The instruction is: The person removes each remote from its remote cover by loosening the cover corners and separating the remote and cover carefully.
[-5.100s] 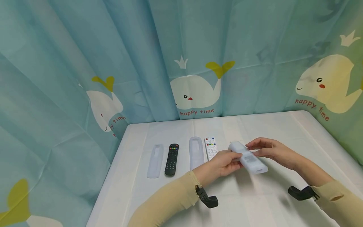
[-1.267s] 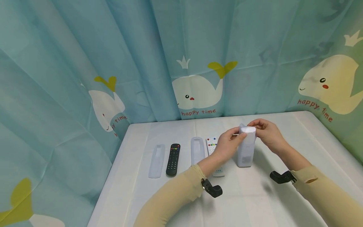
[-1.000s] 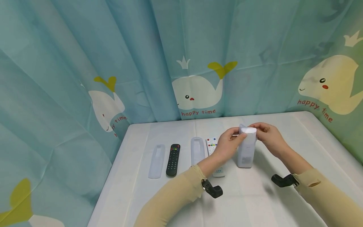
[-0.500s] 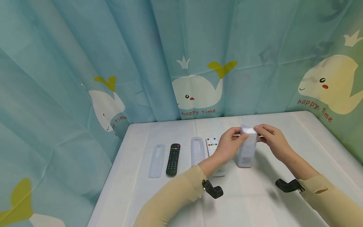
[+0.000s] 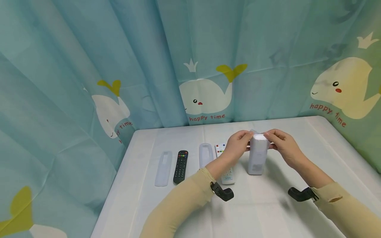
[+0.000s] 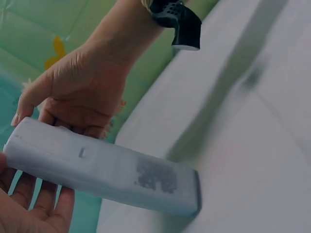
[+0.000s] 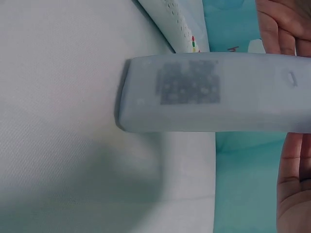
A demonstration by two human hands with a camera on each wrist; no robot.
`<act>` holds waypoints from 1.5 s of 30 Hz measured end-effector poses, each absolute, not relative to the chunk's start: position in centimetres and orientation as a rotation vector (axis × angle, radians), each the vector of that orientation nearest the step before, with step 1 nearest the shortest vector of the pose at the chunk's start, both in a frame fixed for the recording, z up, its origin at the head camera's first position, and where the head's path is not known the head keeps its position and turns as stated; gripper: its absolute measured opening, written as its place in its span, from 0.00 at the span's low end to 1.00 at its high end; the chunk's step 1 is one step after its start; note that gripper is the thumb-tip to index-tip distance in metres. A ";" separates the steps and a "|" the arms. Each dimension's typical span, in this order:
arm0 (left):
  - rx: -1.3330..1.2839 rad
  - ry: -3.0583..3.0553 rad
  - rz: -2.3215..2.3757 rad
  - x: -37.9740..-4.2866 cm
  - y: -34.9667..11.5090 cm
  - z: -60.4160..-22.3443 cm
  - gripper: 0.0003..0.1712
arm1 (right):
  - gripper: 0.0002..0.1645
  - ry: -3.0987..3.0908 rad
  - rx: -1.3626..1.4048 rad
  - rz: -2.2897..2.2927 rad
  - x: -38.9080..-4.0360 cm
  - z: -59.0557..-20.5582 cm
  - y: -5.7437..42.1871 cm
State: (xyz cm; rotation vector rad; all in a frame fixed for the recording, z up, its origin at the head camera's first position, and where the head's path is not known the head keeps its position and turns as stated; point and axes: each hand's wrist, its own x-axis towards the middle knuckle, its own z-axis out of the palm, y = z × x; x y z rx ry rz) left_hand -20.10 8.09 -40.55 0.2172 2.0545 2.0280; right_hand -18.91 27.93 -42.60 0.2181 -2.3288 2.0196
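Observation:
A white remote control [image 5: 257, 155] in a translucent soft cover [image 6: 112, 165] stands on its end on the table, its back toward me. A grey label [image 7: 188, 82] shows through the cover. At its upper end my left hand [image 5: 237, 145] holds the left side, thumb at the top corner. My right hand [image 5: 284, 147] pinches the right top corner of the cover. Behind the remote, the fingers of both hands are partly hidden. Just left of it lies a second white remote [image 5: 228, 177], partly covered by my left forearm.
An empty translucent cover [image 5: 205, 155] lies left of the second white remote. Farther left are a black remote [image 5: 180, 167] and another translucent cover [image 5: 163, 168]. The white table [image 5: 268, 208] ends at a blue whale-print curtain [image 5: 143, 66] behind.
Earlier the covered remote was held slanted off the table; now it stands on end. In the last half second my left thumb has moved up to the cover's top corner.

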 end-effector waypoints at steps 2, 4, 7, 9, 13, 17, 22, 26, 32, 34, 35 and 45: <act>0.159 2.027 2.034 -20.2 8.2 -40.6 0.16 | 0.10 -2.340 0.211 2.015 -19.0 -42.6 27.9; 0.105 2.006 2.041 -20.4 8.4 -40.6 0.17 | 0.10 -2.345 0.205 2.013 -19.1 -42.6 27.9; 0.014 1.992 2.042 -20.5 8.7 -40.9 0.19 | 0.10 -2.348 0.207 2.015 -19.1 -42.6 27.9; -0.039 1.980 2.038 -20.6 8.8 -41.3 0.20 | 0.10 -2.336 0.216 2.035 -19.2 -42.6 27.8; -0.123 1.957 2.015 -20.5 8.9 -42.2 0.19 | 0.11 -2.310 0.251 2.066 -19.1 -42.6 27.8; -0.172 1.913 2.028 -20.3 8.9 -43.0 0.19 | 0.11 -2.294 0.266 2.081 -19.2 -42.7 27.7; -0.161 1.864 2.076 -19.8 8.5 -43.0 0.19 | 0.10 -2.285 0.236 2.107 -19.2 -42.9 27.7; -0.104 1.867 2.102 -19.2 8.1 -42.8 0.18 | 0.10 -2.302 0.193 2.098 -19.2 -42.9 27.8; -0.026 1.902 2.134 -19.1 8.0 -43.1 0.15 | 0.14 -2.380 0.138 2.073 -18.9 -42.8 28.0; -0.024 1.924 2.125 -19.0 8.0 -43.2 0.14 | 0.18 -2.414 0.120 2.073 -18.8 -42.7 28.0; -0.021 1.933 2.120 -19.0 8.0 -43.3 0.14 | 0.20 -2.430 0.114 2.072 -18.8 -42.7 28.1; 0.035 1.975 2.082 -19.3 7.7 -43.1 0.14 | 0.12 -2.309 0.135 2.319 -17.8 -42.9 28.7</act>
